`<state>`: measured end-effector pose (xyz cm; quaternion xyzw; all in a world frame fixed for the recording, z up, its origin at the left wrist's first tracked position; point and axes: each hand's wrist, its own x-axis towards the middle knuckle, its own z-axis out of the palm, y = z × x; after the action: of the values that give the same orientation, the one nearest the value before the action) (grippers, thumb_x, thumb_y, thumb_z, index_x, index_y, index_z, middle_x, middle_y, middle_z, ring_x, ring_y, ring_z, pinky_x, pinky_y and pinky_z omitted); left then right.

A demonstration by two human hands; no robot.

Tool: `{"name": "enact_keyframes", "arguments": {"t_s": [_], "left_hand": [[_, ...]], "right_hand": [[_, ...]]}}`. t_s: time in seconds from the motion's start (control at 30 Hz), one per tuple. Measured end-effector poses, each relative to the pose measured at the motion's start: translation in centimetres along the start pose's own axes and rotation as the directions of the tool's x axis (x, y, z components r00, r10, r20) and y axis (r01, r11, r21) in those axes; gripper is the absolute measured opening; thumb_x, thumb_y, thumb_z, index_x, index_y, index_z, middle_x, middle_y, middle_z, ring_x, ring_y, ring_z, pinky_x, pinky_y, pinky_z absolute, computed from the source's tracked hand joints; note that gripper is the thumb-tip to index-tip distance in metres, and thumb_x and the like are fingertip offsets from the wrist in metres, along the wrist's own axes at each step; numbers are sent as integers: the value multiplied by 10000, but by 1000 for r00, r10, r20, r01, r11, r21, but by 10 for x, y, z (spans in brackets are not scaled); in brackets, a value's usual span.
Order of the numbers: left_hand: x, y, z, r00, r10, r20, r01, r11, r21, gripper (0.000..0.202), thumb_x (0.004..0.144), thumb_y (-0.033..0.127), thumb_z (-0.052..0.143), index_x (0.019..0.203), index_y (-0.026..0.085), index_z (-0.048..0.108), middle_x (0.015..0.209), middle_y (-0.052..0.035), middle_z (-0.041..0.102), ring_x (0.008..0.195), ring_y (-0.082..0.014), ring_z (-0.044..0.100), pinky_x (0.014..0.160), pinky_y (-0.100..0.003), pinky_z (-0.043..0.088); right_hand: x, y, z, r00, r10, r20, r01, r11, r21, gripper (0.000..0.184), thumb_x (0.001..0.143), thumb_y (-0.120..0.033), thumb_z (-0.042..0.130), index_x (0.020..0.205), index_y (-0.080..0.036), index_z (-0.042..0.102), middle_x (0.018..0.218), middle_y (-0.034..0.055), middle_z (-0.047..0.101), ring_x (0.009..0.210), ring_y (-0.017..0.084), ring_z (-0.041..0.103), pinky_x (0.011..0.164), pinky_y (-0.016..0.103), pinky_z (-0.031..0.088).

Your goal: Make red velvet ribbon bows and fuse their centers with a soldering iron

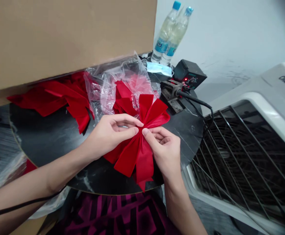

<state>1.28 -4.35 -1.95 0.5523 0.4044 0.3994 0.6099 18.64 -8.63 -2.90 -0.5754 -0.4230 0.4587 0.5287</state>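
Observation:
A red ribbon bow (145, 169) with several wide loops is held above the dark round table (52, 137). My left hand (109, 133) pinches its gathered middle from the left, thumb and forefinger close together there. From the right, my right hand (164, 145) grips the same middle, its thumb on top and its other fingers curled behind the loops. Whether a tie or wire sits between the fingertips, I cannot tell. Just behind the bow, more red ribbon (123, 94) lies in a clear plastic bag (105, 94).
Loose red ribbon pieces (59, 94) lie at left beneath a big cardboard box (69, 39). A soldering station (190, 74), its iron in a holder, a face mask (159, 69) and bottles (165, 39) stand at back right. A caged fan unit (240, 147) borders the right side.

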Motion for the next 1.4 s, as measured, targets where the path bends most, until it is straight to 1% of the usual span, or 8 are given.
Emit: {"name": "enact_keyframes", "arguments": {"t_s": [0.3, 0.4, 0.57, 0.7, 0.87, 1.1, 1.23, 1.4], "left_hand": [[1, -4, -3, 999, 31, -37, -29, 998, 52, 171, 814, 260, 808, 971, 191, 801, 944, -44, 757, 896, -175, 701, 812, -250, 579], [0, -1, -3, 998, -5, -55, 8, 998, 63, 202, 808, 296, 815, 986, 199, 811, 941, -44, 752, 845, -172, 702, 770, -249, 577], [-1, 2, -4, 999, -19, -39, 20, 1000, 24, 201, 828, 297, 810, 1014, 221, 816, 974, -37, 759, 918, -172, 708, 833, -238, 566], [-1, 1, -7, 998, -57, -41, 57, 998, -5, 223, 836, 305, 812, 1046, 231, 817, 1007, -35, 775, 921, -164, 723, 844, -228, 561], [1, 0, -9, 995, -83, -51, 84, 996, 20, 250, 841, 289, 792, 1076, 207, 813, 1036, -68, 792, 949, -207, 744, 854, -280, 584], [3, -2, -8, 995, -84, -61, 89, 993, 77, 247, 835, 261, 761, 1066, 190, 809, 1046, -73, 772, 886, -186, 736, 784, -267, 589], [2, -3, -6, 990, -116, -86, 127, 982, 138, 229, 815, 225, 748, 1034, 194, 810, 1035, -66, 773, 903, -188, 745, 777, -258, 590], [5, -7, -5, 985, -143, -102, 162, 960, 227, 246, 811, 232, 736, 1041, 200, 816, 1031, -76, 777, 833, -205, 773, 732, -280, 602]], "right_hand": [[4, -3, -9, 999, -6, 45, 8, 999, -42, 302, 783, -440, 858, 758, -168, 730, 623, 5, 700, 461, 81, 557, 417, 177, 426], [35, 0, -43, 999, -34, -17, 34, 999, -32, 406, 820, -519, 814, 696, -159, 673, 527, -29, 609, 365, 58, 459, 320, 158, 322], [120, 6, -98, 984, 1, -177, 24, 990, 142, 428, 667, -414, 932, 873, -172, 644, 597, -42, 653, 446, 63, 557, 400, 128, 432], [167, 12, -105, 976, -39, -213, 78, 981, 178, 440, 672, -203, 897, 1021, -198, 630, 743, -21, 733, 609, 79, 684, 565, 136, 544], [185, 21, -96, 950, -159, -269, 197, 973, 119, 343, 700, -135, 827, 1011, -155, 683, 718, -25, 720, 598, 75, 671, 610, 167, 554], [160, -4, -127, 832, -408, -376, 367, 913, -178, 146, 728, -134, 817, 863, -156, 768, 630, 1, 697, 507, 116, 607, 490, 238, 461], [118, -23, -132, 712, -567, -415, 482, 823, -299, 108, 802, -141, 763, 863, -224, 733, 670, 4, 681, 525, 132, 602, 495, 270, 445], [60, -15, -95, 788, -555, -267, 497, 829, -255, 125, 821, -268, 748, 827, -237, 627, 736, 37, 661, 594, 202, 656, 465, 311, 469]]}}
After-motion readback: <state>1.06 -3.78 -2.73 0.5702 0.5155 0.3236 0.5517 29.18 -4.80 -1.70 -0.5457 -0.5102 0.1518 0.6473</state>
